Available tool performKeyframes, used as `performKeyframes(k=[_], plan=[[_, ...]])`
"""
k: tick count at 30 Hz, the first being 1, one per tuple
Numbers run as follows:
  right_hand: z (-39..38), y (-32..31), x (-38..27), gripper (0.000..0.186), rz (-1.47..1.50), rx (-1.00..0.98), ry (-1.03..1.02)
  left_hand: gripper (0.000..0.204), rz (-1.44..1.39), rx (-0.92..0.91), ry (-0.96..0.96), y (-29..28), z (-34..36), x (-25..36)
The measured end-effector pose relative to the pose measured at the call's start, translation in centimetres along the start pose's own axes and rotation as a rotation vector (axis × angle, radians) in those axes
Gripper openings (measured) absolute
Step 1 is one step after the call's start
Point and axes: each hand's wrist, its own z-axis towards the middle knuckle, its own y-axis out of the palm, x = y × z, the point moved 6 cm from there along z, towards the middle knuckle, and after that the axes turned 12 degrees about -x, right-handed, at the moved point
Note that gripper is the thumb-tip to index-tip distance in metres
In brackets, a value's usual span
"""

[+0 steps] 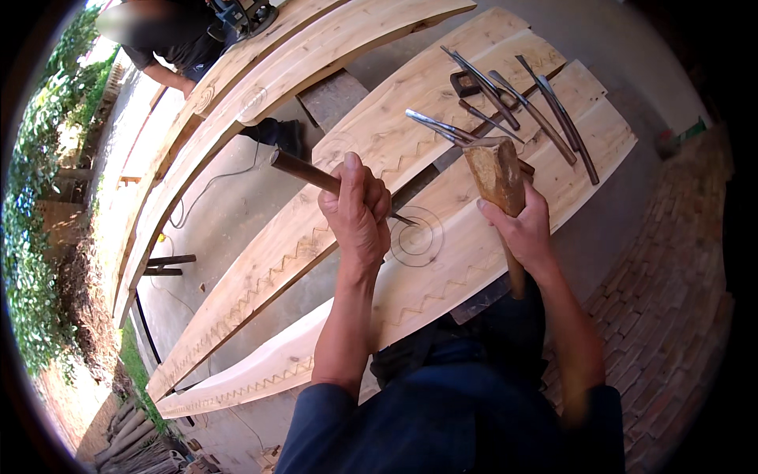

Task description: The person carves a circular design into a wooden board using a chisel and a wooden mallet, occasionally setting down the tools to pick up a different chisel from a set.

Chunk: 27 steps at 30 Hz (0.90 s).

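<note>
Navy shirt (pixel 450 419) sits nearest cam. L hand (pixel 357 209) has fingers clamped on a chisel (pixel 304 171), tip at the ringed circle (pixel 418 242) on the near plank (pixel 470 245); can't tell if touching. R hand (pixel 524 229) has fingers wrapped round a mallet (pixel 493 174) above same plank. Progress, approx.: plank's zigzags look marked; rings seem only lined, cutting prob. left. Spare chisels (pixel 545 131) toward plank's R end.

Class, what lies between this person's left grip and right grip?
In the head view, drawn circles on a pale board lie between left grip and right grip, with the chisel tip showing against them.
</note>
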Motion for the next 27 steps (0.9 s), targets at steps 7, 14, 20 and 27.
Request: performKeyframes(k=[7,14,20,27], plan=[[0.1,0.7,2.0,0.03,-0.051,-0.073,0.106,0.044,0.035,-0.09,-0.07,0.8,0.5,-1.1],[0.3,0.5,2.1,0.032,-0.056,-0.069,0.113,0.045,0.056,-0.141,-0.101,0.9,0.7,-1.9],[0.2,0.6,2.1,0.033,-0.059,-0.066,0.122,0.045,0.074,-0.133,-0.113,0.9,0.6,-1.8],[0.3,0.6,2.4,0.034,-0.069,-0.049,0.125,0.043,0.141,-0.165,-0.144,1.6,0.8,-2.4]])
